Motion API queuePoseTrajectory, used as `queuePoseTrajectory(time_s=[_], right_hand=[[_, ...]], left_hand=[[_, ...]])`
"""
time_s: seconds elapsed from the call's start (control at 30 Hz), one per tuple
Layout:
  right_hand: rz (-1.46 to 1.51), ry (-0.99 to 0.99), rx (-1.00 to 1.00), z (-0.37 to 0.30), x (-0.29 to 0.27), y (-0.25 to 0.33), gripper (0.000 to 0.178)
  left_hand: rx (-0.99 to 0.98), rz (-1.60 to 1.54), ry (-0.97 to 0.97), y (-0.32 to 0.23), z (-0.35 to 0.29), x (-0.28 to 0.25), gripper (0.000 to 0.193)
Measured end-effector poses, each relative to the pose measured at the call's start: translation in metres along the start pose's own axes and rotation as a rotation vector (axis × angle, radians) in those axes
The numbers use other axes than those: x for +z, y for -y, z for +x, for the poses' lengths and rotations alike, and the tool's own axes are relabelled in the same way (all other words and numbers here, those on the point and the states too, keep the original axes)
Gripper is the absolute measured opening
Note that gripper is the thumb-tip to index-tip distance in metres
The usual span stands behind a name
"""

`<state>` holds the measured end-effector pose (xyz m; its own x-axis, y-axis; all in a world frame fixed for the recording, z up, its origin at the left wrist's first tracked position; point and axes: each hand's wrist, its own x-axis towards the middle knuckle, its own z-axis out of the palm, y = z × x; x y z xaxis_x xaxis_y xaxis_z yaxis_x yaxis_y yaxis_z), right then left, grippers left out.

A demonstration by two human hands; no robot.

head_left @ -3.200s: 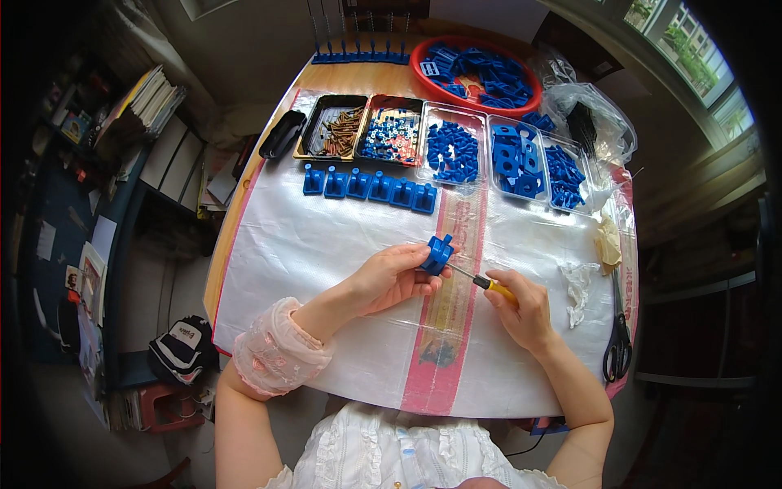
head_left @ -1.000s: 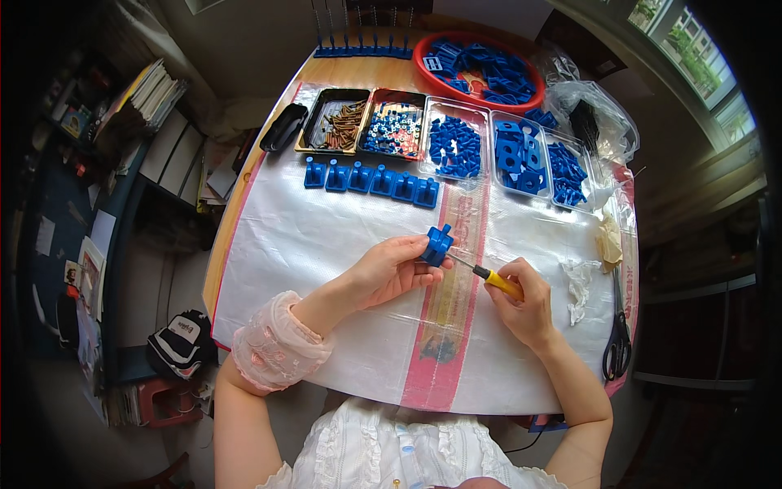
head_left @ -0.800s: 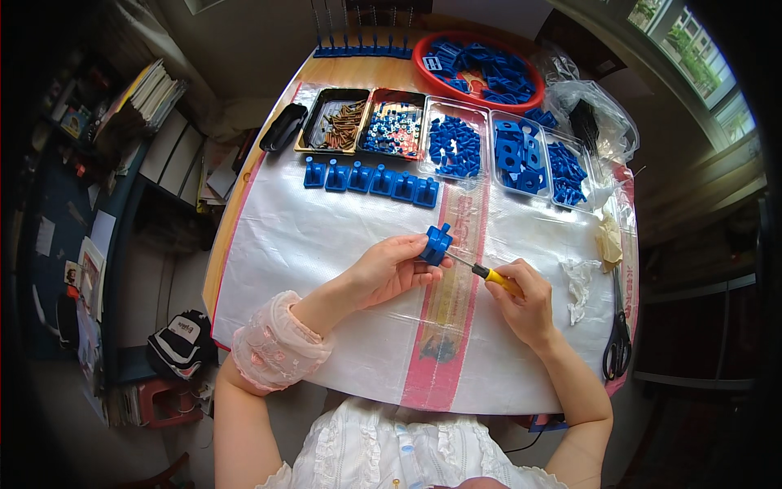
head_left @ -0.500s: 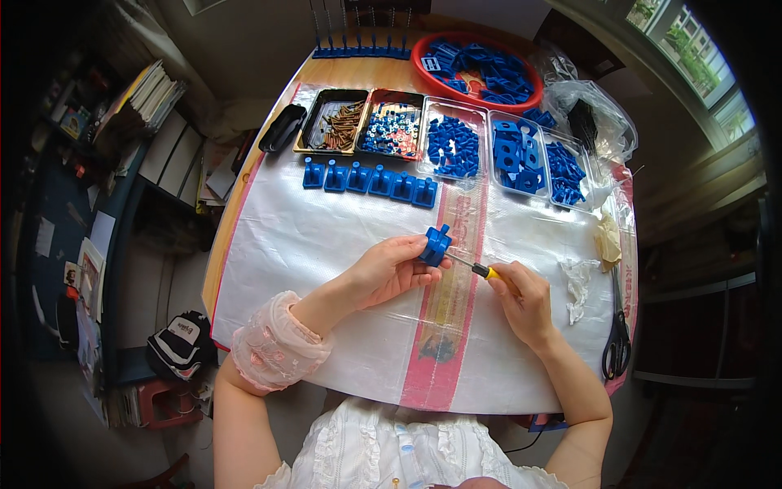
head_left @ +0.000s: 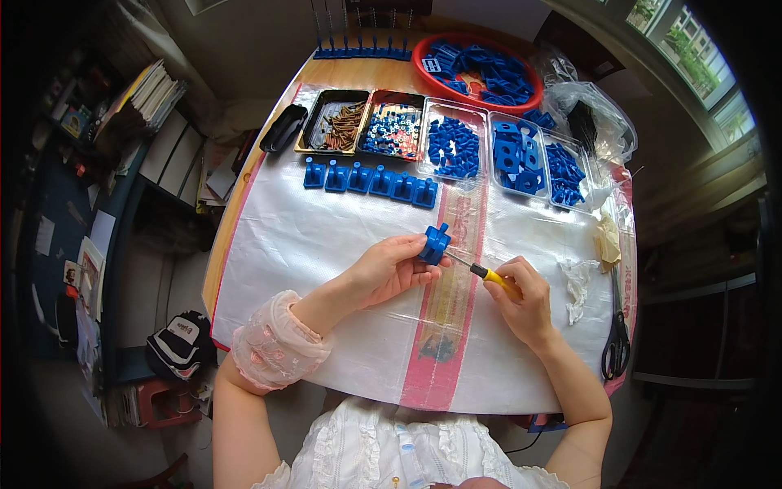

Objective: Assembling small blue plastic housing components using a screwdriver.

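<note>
Over the middle of the table, my left hand (head_left: pixel 397 267) grips a blue plastic assembly (head_left: pixel 435 244) between thumb and fingers, with a small peg pointing away from me. My right hand (head_left: pixel 524 300) is closed round the yellow and black handle of a screwdriver (head_left: pixel 486 275). Its metal shaft points left to the lower side of the assembly; the tip is hidden there. Beyond my hands stands a row of several similar blue assemblies (head_left: pixel 380 178), each with a peg on top.
Behind the row sit trays of brass-coloured screws (head_left: pixel 344 126), small nuts (head_left: pixel 391 130) and blue plastic parts (head_left: pixel 454 147). A red basin (head_left: pixel 521 102) of blue pieces stands farther back. Black scissors (head_left: pixel 617 346) lie at the right edge, near crumpled white paper (head_left: pixel 577 285).
My right hand's fingers have shifted on the screwdriver handle, showing more of the yellow. The blue assembly and my left hand stay nearly where they were.
</note>
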<state>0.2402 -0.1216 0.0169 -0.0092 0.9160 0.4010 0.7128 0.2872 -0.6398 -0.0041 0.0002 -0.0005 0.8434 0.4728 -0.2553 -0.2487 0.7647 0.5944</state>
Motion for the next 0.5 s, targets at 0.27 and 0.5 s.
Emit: queuePoseTrajectory(time_s=[0.27, 0.5], right_hand=[[-0.037, 0.05, 0.034, -0.0004, -0.0026, -0.0001, 0.011], [0.003, 0.042, 0.048, -0.0031, -0.0008, -0.0049, 0.017]], left_hand=[[-0.004, 0.006, -0.003, -0.002, -0.0022, 0.0041, 0.042], [-0.016, 0.035, -0.029, -0.0014, -0.0014, 0.0069, 0.047]])
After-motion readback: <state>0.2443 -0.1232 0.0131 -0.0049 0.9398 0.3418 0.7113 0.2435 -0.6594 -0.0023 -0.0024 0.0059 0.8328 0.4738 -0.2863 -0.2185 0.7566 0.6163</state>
